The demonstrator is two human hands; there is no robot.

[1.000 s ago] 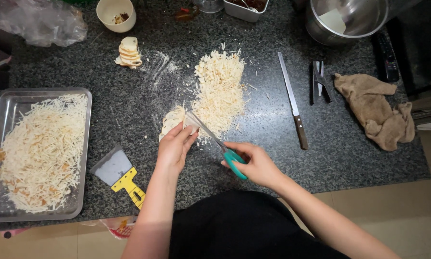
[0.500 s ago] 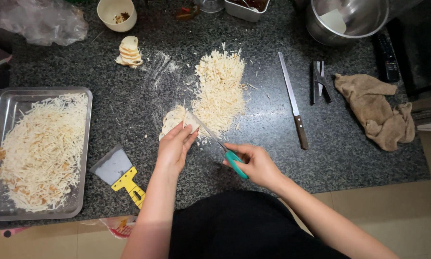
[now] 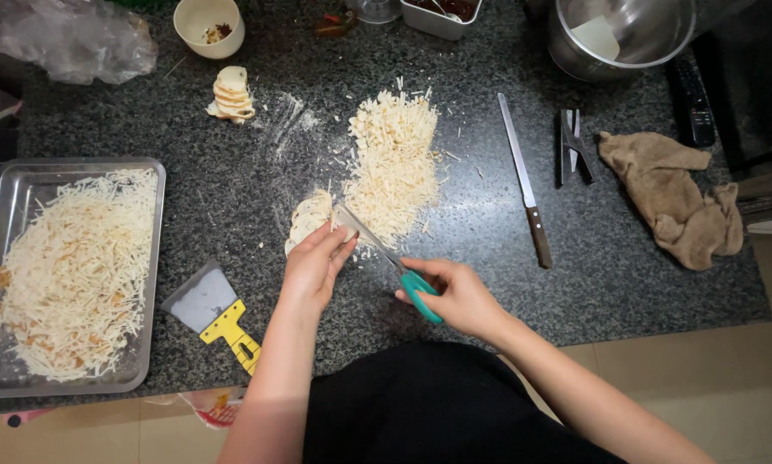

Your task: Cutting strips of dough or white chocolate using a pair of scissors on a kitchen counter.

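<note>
1. The knife blade [image 3: 364, 230] is half lost against the pale shreds behind it; only its teal handle [image 3: 422, 296] stands out, and the right hand [image 3: 462, 296] is curled tight around that handle.
2. The left hand [image 3: 313, 266] lies flat, fingers together, pressing down on a small stack of pale slices [image 3: 309, 216]; its fingertips cover the near edge of the stack, right where the blade meets it.
3. What the slices are made of I cannot tell.
4. The pile of cut strips [image 3: 395, 163] sits on the dark speckled bench [image 3: 231, 198], just beyond the blade.
5. Left of that pile, a metal tray [image 3: 150, 185] holds a wide heap of the same shreds, some tinged orange; its left side is cut off by the frame.
6. Beyond the pile and to the left, a cream cup [image 3: 207, 21] has dark bits inside, too small to identify.
7. Right of the pile and farther back, a steel bowl [image 3: 627, 43] holds something pale, partly out of frame.
8. A second knife [image 3: 523, 176] with a wooden handle lies just right of the pile.
</note>
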